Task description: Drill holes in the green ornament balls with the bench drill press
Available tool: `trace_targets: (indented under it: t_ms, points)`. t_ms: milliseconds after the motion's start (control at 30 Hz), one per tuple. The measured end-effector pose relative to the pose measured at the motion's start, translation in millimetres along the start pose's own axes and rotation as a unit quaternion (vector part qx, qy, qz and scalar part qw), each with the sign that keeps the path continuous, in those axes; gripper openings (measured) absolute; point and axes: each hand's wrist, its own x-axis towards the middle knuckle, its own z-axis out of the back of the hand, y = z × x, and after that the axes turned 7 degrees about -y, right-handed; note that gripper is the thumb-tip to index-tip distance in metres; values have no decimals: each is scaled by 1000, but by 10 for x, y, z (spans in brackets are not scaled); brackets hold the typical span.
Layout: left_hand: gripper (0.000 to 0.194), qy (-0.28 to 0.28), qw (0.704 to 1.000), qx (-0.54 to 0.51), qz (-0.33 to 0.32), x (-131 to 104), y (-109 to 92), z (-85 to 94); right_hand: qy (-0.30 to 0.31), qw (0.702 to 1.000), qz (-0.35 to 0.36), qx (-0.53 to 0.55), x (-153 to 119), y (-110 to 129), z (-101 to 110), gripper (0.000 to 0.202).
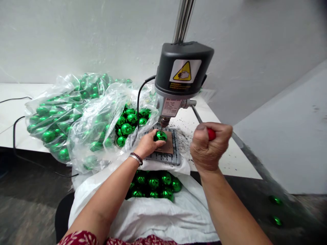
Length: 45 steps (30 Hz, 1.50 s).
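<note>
Under the chuck of a small bench drill press (184, 64), my left hand (149, 143) holds a shiny green ball (160, 136) between thumb and fingers. The ball rests on a brown board (167, 147) over the grey ribbed base (175, 157). The drill bit meets the top of the ball; whether it has gone in, I cannot tell. My right hand (211, 146) is wrapped round the red knob (211, 134) of the metal feed lever, to the right of the drill.
Clear plastic bags (87, 129) full of green balls cover the table's left side. More balls (153, 183) lie in white cloth (163, 217) on my lap. Black cords (139, 102) run at left. Dark shavings (186, 132) litter the white table (242, 163). Two balls lie on the floor at right.
</note>
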Motion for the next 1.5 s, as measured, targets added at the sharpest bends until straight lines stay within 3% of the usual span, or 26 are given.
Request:
trace_targets:
  t_ms: [133, 267, 367, 500, 633, 700, 767, 833, 867, 933, 1000, 1133, 1333, 1500]
  points:
    - [42, -4, 1000, 19, 6, -28, -57, 22, -7, 1000, -3, 1, 367, 76, -112, 20]
    - [43, -14, 1000, -13, 0, -162, -92, 98, 37, 998, -46, -2, 725, 130, -226, 19]
    - [47, 5, 999, -43, -1, -343, -84, 199, 47, 996, -66, -20, 787, 138, -246, 16]
    - [47, 70, 993, -92, -36, -629, -85, 352, 47, 994, -95, -17, 759, 159, -241, 15]
    - [57, 103, 993, -35, -52, -796, -116, 513, 51, 990, -132, -17, 771, 203, -242, 14]
    - [54, 41, 998, 12, -37, -764, -115, 622, 58, 989, -133, -21, 776, 219, -239, 14]
    - [40, -85, 992, 90, -14, -644, -87, 759, 60, 990, -124, -22, 770, 224, -233, 16]
    - [37, -198, 961, 191, 23, -464, -30, 903, 57, 992, -115, -18, 757, 219, -226, 21]
    - [39, -220, 945, 238, 47, -367, 5, 967, 55, 992, -112, -16, 749, 215, -223, 23]
    - [46, -194, 930, 298, 96, -187, 75, 1056, 54, 993, -107, -14, 736, 205, -218, 32]
    - [54, -123, 933, 313, 127, -62, 126, 1085, 52, 993, -100, -14, 724, 196, -213, 44]
    - [57, -51, 940, 314, 125, -6, 156, 1031, 48, 996, -72, -9, 703, 175, -208, 58]
    - [73, 2, 933, 356, 54, -69, 215, 982, 51, 996, -72, -11, 699, 189, -205, 41]
    - [50, 34, 919, 391, 45, -59, 257, 951, 54, 995, -89, -6, 699, 214, -195, 34]
